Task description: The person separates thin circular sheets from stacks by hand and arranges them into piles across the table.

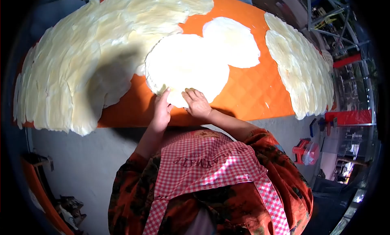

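A stack of round, pale dough sheets (191,64) lies on the orange quilted table cover, glaringly bright under the light. At its near edge is my left hand (161,111), one digit stretched onto the dough and the other fingers curled around the rim; their exact grip is partly hidden. My right hand (198,103) rests palm down on the same near edge, fingers extended and holding nothing. Touching the stack at the upper right is a smaller round dough sheet (233,42).
Overlapping dough sheets (61,72) cover the table's left side and hang over its front edge. More overlapping sheets (298,66) line the right end. Orange cover (256,93) shows between them. A red-and-clear plastic container (305,151) stands on the floor at right.
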### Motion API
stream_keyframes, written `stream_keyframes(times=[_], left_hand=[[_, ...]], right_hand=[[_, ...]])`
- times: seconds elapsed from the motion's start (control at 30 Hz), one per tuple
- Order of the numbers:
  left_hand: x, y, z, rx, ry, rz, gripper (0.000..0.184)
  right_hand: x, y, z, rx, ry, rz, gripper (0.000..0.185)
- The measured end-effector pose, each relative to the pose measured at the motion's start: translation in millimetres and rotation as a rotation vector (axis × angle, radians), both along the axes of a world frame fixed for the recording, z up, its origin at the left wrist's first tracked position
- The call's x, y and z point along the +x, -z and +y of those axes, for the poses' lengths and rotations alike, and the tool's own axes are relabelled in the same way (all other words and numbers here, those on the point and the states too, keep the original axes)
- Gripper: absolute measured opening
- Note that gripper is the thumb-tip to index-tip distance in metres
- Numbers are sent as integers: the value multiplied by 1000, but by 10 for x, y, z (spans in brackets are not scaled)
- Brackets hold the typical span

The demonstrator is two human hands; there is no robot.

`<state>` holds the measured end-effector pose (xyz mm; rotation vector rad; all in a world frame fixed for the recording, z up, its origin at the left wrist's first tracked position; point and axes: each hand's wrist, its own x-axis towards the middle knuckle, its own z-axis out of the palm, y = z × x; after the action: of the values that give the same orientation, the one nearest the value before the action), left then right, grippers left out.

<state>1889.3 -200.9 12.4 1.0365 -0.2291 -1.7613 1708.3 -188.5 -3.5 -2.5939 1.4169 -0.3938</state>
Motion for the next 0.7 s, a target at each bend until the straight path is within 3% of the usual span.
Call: stream_keyframes(times=[0.1,0.17,0.23,0.27,0.3,0.33,0.37,0.4,0.43,0.5,0.63,0.7], left_hand=[[-242,170,-172,-133,-93,-258,44],[-211,506,-253,-171,-143,-356,59],[-118,585,-224,-172,-147,-274,65],[-106,490,-199,-206,-168,-298,66],[-6,700,-182,-223,-187,-169,65],[34,237,-64,-211,-134,-132,60],[226,229,13,-173,-5,-158,55],[389,500,87,-136,-15,-133,45],[615,639,180,-425,167,-560,42],[998,824,303,-1006,532,-1411,37],[1120,1025,444,-636,440,-1195,31],[1065,769,386,-557,430,-1045,32]], right_hand=[[15,-135,-47,60,-17,-21,65],[-55,-214,-38,90,-8,-107,60],[-179,-275,-95,61,11,-248,54],[-264,-421,-97,-51,205,-308,49],[-363,-566,-56,-164,393,-365,44],[-502,-423,-27,-176,613,-458,42],[-625,-235,13,-174,827,-556,40],[-693,-182,48,258,1059,-949,39],[-692,-34,69,422,962,-1379,40],[-607,-487,115,828,1239,-1123,42],[-539,-508,62,1064,1036,-1620,48],[-597,-321,-100,1129,870,-1777,50]])
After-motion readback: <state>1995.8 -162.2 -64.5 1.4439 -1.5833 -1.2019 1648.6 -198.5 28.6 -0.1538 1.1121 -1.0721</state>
